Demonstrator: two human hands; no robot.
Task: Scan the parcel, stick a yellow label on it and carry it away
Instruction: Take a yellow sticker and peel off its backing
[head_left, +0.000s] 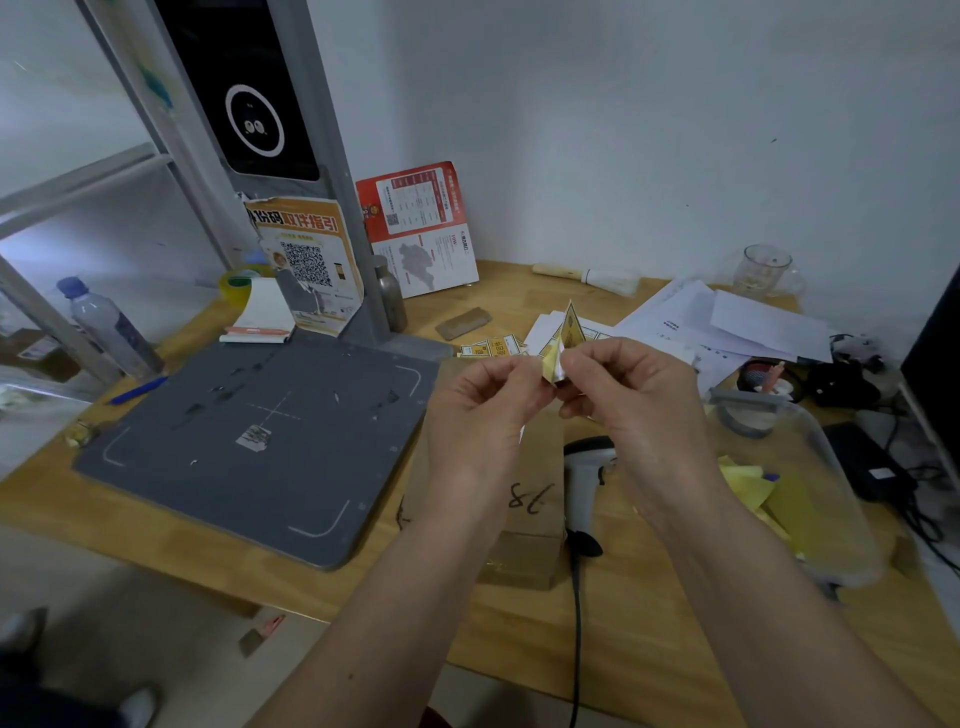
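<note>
Both hands, left (480, 400) and right (621, 387), pinch a yellow label (563, 332) above the brown parcel (524, 499), marked 38, near the desk's (156, 525) front edge, the scanner (584, 478) just beside it.

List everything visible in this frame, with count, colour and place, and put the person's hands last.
parcel: 1, brown cardboard, on the table under the hands
yellow label: 1, yellow on white backing, pinched between both hands
label strip: 1, yellow, on the table behind the hands
handheld scanner: 1, white and black, right of the parcel
scan pad: 1, grey, left on the table
water bottle: 1, clear with blue cap, far left
pen: 1, blue, left of the pad
papers: several, white, back right
glass mug: 1, clear, back right
plastic tub: 1, clear, right
left hand: pinches the label
right hand: pinches the label
</note>
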